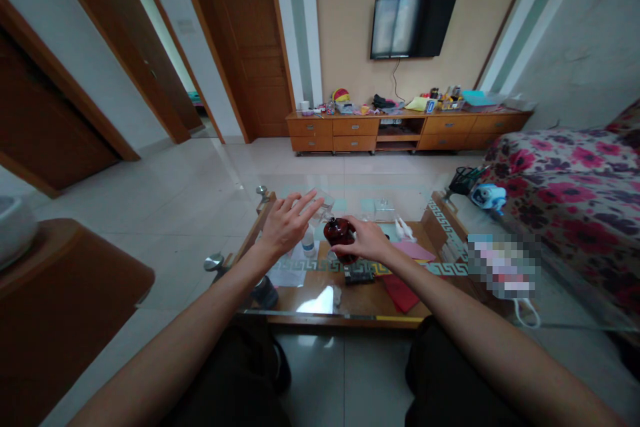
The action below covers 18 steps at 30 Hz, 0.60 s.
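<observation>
Above the glass tabletop (350,310), the right hand (367,240) wraps its grip around a dark red bottle (340,232), fingers curled over the bottle's right side and top. The bottle stands over the middle of the tabletop, and whether its base touches the glass cannot be told. The left hand (287,220) hovers just left of the bottle with its grip spread: fingers extended and fanned, holding nothing. A small white bottle (309,243) stands below the left hand's fingertips, between that hand and the dark red bottle. A clear glass (324,205) sits just behind the left hand's fingers. Nearer the person than the dark red bottle lie a black remote (359,276) and a red sheet (401,292). A pink sheet (413,251) lies to the right of the dark red bottle. A dark round object (265,292) sits at the tabletop's near left edge.
</observation>
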{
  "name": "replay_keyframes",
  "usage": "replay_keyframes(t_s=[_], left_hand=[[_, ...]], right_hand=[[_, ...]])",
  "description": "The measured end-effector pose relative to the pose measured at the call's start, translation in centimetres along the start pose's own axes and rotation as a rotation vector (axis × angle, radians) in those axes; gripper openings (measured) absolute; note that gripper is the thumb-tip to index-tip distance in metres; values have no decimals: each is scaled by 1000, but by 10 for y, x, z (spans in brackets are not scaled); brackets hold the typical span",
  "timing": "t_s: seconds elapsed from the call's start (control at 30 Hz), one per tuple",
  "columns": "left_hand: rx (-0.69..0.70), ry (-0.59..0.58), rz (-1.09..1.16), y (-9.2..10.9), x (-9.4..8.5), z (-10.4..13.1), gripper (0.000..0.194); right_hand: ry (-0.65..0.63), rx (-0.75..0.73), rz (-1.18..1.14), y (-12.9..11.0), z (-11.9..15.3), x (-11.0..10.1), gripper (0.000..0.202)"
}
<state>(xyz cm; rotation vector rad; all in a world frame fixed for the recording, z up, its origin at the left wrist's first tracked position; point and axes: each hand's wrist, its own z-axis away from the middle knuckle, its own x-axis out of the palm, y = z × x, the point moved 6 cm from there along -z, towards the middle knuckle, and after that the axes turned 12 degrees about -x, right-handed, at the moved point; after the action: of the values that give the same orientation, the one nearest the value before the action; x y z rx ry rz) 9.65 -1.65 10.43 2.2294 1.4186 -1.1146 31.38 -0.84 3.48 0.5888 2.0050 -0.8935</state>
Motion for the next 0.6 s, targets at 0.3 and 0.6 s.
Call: replay_keyframes(t_s=[0.3,0.6], left_hand=[[13,-24,-30,2,0,0,70],[16,-19,-33,2,-1,-1,70]], right_hand=[[-4,15,13,3,0,2,85],[-10,17,26,0,-1,0,84]])
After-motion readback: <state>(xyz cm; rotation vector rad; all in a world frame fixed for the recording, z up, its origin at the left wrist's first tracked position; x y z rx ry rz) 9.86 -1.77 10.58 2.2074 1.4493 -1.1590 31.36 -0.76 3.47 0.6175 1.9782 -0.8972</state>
